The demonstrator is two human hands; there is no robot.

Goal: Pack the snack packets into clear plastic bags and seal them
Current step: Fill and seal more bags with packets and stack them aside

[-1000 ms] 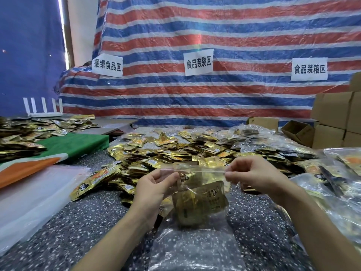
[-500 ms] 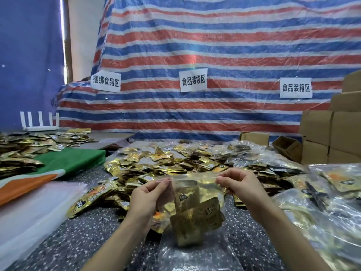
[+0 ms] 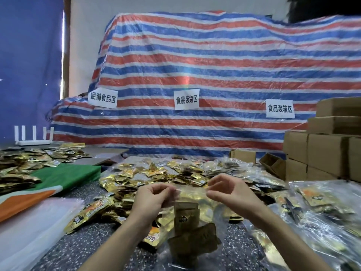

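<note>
Left hand: our left hand (image 3: 152, 200) pinches the top left corner of the clear bag (image 3: 219, 214) between thumb and forefinger, with the other fingers loosely curled.
Right hand: our right hand (image 3: 230, 192) pinches the top right corner the same way, its remaining fingers (image 3: 218, 178) arched above and apart.
Bag position: held above the speckled table (image 3: 82, 249), between our hands, just in front of the loose packet pile (image 3: 156, 175).
Bag axis: long axis upright, mouth edge on top running left to right.
Contents: snack packets (image 3: 186, 216) inside, one upright, a lower one tilted.
Mouth: we cannot tell whether it is closed.
Right side: filled bags (image 3: 322, 212) lie on the table.
</note>
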